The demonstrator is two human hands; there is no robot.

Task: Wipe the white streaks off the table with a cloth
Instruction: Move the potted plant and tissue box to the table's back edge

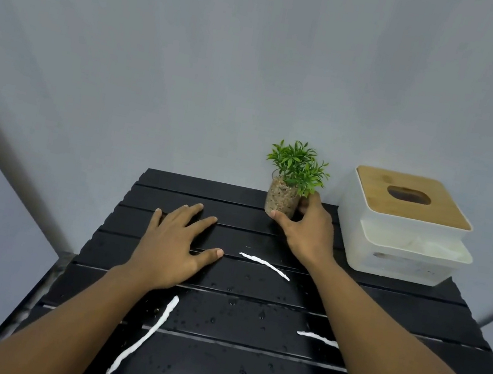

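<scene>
The right hand (307, 227) is gripping the small potted plant (288, 187) at the far edge; it looks light but top-heavy, so low on the pot is best. The left hand (175, 247) is lying flat, fingers spread, on the wet table (239, 367) near three white streaks (146, 337). No cloth is showing.

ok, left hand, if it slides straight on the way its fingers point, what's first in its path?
Probably nothing on the table: the left hand points up-right toward the far edge, passing left of the potted plant. Depth is unclear, so the plant could be a near miss.

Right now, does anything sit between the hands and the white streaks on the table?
Nothing does. The left hand lies flat on the slatted table, just left of the middle streak. The right hand grips the potted plant behind it. The right forearm overlaps one end of the right streak. No cloth is visible.
</scene>
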